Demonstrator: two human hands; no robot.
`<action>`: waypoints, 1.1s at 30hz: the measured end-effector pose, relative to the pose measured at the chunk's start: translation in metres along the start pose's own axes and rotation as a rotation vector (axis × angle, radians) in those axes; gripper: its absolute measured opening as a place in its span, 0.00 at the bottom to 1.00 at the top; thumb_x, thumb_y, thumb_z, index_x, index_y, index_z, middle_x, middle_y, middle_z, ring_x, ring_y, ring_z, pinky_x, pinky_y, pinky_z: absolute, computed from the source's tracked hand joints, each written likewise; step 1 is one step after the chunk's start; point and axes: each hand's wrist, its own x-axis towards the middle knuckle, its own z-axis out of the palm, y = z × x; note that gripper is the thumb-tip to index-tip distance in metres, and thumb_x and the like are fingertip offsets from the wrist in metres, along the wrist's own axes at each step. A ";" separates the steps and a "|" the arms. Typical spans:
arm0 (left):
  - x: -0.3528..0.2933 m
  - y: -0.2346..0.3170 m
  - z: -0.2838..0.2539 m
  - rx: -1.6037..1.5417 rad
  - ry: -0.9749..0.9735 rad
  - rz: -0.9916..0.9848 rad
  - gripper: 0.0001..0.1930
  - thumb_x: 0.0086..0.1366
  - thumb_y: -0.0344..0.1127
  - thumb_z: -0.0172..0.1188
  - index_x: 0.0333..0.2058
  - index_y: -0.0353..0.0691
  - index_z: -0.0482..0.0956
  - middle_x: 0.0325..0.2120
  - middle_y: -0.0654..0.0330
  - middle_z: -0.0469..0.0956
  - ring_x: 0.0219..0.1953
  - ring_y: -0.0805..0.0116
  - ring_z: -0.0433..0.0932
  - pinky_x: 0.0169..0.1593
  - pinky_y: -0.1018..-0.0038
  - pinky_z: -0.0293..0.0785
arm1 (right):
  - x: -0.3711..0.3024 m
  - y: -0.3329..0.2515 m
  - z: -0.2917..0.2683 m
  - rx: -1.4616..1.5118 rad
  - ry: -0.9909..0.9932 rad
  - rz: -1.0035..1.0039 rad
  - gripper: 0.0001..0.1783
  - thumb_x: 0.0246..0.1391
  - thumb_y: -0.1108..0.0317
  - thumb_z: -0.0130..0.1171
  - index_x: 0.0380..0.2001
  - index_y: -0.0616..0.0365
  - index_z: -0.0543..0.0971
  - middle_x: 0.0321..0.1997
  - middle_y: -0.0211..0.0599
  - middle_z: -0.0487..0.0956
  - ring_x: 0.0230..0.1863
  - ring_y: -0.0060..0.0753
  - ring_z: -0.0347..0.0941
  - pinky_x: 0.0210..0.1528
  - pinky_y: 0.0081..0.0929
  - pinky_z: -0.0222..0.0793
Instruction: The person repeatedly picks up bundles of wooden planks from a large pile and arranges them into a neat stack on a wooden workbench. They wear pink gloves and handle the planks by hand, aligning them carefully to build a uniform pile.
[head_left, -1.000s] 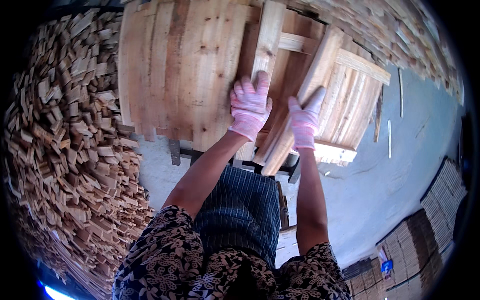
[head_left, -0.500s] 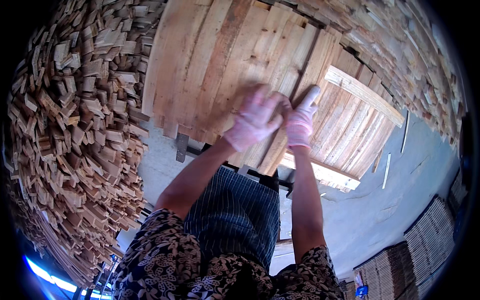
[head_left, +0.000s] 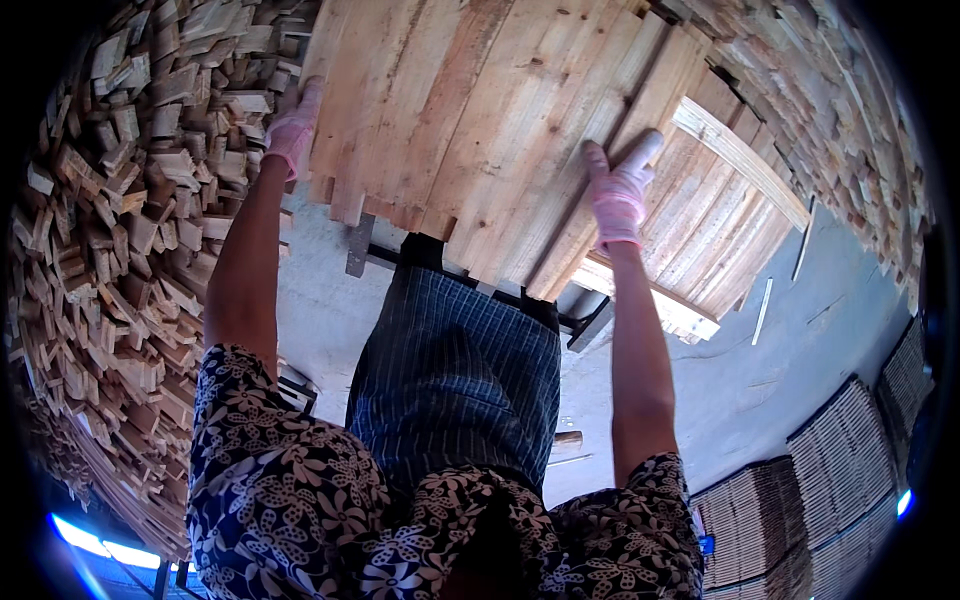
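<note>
A panel of side-by-side wooden boards (head_left: 480, 130) lies in front of me. My left hand (head_left: 291, 130), in a pinkish-white glove, holds the panel's left edge; some of its fingers are hidden at the rim. A raised wooden plank (head_left: 562, 258) runs along the panel's right side. My right hand (head_left: 622, 192), gloved alike, grips this plank, thumb on its left side and a forefinger stretched along its right. Just right of that hand is a lower slatted wooden panel (head_left: 700, 235), with a pale crosspiece (head_left: 740, 160) along its far end.
A high heap of short wood pieces (head_left: 120, 260) rises at the left, and another wood pile (head_left: 840, 120) at the far right. Under the panel, a dark metal frame (head_left: 590, 325) shows. Thin wood strips (head_left: 763, 312) lie on the grey floor (head_left: 800, 345). Stacked slatted bundles (head_left: 845, 450) stand lower right.
My left hand has moved from the middle of the boards to their left edge. My right hand has shifted slightly farther up along the plank, and the view has moved a little.
</note>
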 end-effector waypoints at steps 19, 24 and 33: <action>-0.086 0.003 -0.023 0.154 0.236 0.213 0.39 0.61 0.57 0.60 0.66 0.46 0.63 0.64 0.41 0.61 0.65 0.44 0.62 0.64 0.50 0.62 | -0.021 -0.075 -0.068 -0.682 -0.257 0.026 0.28 0.72 0.59 0.44 0.72 0.53 0.61 0.76 0.47 0.58 0.75 0.53 0.55 0.73 0.42 0.55; -0.198 -0.035 -0.133 0.177 0.389 0.760 0.32 0.63 0.45 0.62 0.64 0.44 0.65 0.59 0.45 0.67 0.62 0.47 0.68 0.63 0.52 0.67 | -0.059 -0.205 -0.011 -0.221 -0.180 -1.068 0.23 0.68 0.64 0.52 0.63 0.60 0.70 0.61 0.53 0.73 0.61 0.57 0.69 0.65 0.40 0.63; -0.339 -0.174 -0.428 0.099 1.320 -0.030 0.32 0.56 0.40 0.71 0.58 0.41 0.70 0.57 0.44 0.69 0.60 0.42 0.69 0.63 0.52 0.68 | -0.441 -0.548 -0.006 0.514 -0.480 -1.908 0.23 0.62 0.69 0.61 0.60 0.60 0.74 0.50 0.47 0.76 0.52 0.48 0.74 0.57 0.39 0.69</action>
